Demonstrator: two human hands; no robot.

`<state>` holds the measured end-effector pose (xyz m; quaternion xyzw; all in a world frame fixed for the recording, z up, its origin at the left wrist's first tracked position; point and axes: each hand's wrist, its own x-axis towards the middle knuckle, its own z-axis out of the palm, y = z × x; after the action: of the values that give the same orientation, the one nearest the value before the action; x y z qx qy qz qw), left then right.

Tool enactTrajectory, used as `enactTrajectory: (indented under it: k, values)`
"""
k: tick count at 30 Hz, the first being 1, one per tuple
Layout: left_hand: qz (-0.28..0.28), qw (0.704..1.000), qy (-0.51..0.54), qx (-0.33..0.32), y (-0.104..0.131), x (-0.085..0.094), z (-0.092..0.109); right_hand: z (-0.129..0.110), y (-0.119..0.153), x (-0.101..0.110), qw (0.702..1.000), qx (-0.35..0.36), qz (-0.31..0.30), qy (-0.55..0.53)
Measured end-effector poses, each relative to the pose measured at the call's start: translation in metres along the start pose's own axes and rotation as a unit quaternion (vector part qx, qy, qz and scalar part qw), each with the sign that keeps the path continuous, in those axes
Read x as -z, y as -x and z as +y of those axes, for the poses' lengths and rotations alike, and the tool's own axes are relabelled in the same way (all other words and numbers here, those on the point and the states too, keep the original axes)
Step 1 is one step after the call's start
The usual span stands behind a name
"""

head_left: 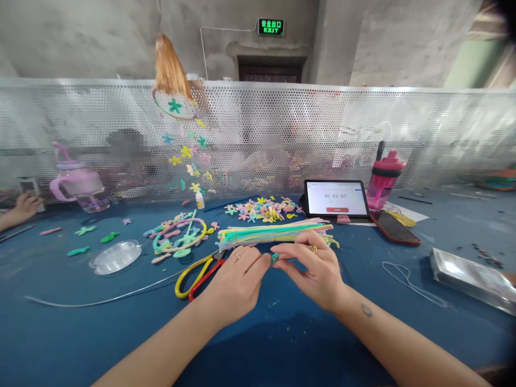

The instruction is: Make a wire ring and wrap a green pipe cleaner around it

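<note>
Between the fingertips of both hands is a small green piece of pipe cleaner (275, 258), mostly hidden by the fingers. My left hand (242, 277) is closed, its thumb and fingers pinching one side of the piece. From the other side my right hand (314, 266) pinches it with thumb and forefinger. Just beyond the hands lies a bundle of pastel pipe cleaners (262, 234). Scissors (201, 277) with one yellow and one red handle rest beside my left hand, their blades partly covered.
Behind the bundle is a pile of small pipe-cleaner flowers (264, 209). A tablet (336, 199) showing a timer stands right of it, near a phone (395, 227) and pink bottle (385, 180). A clear plastic lid (116, 257) lies left. Another person's hand (29, 204) is far left.
</note>
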<state>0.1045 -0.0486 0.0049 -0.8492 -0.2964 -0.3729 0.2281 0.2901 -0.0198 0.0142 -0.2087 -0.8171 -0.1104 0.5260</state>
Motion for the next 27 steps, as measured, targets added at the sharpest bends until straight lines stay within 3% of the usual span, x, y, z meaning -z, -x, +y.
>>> enactTrajectory:
  k: [10, 13, 17, 20, 27]
  values:
    - [-0.009, 0.999, -0.033, -0.029, 0.002, 0.001, -0.002, 0.008, 0.003, -0.001, 0.999, -0.025, -0.038, 0.002]
    - [-0.030, 0.999, -0.019, -0.002, 0.004, 0.002, -0.003, 0.012, 0.003, -0.002, 0.989, -0.072, -0.110, -0.065]
    - [-0.050, 0.999, 0.017, 0.012, 0.003, 0.002, -0.003, 0.010, 0.003, -0.003, 0.942, -0.177, -0.215, -0.189]
    - [-0.053, 0.998, 0.035, 0.017, 0.003, 0.002, -0.002, 0.003, 0.001, -0.003, 0.925, -0.212, -0.207, -0.239]
    - [-0.048, 0.999, 0.024, -0.001, 0.002, 0.003, -0.002, -0.003, -0.001, -0.003, 0.928, -0.213, -0.183, -0.244]
